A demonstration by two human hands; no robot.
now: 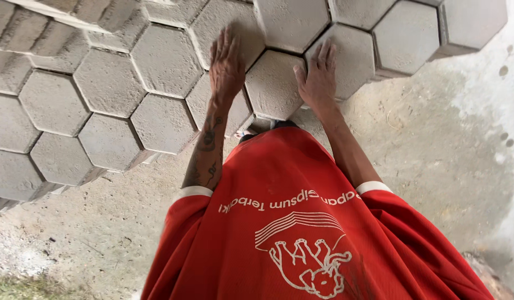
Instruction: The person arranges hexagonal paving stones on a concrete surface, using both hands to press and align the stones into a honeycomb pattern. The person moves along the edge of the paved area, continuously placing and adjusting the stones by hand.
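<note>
1. Head view, largest first: a stack of grey hexagonal concrete pavers [109, 83] fills the upper frame, packed edge to edge like honeycomb, standing on a bare concrete floor [435, 144].
2. A red shirt [301, 233] with white print covers the lower middle.
3. One hexagonal paver [272, 86] sits at the stack's near edge, between both hands.
4. The left hand [226, 66] lies flat, fingers spread open, on pavers just beside it.
5. The right hand [318, 78] rests open-fingered on that paver's right edge.
</note>
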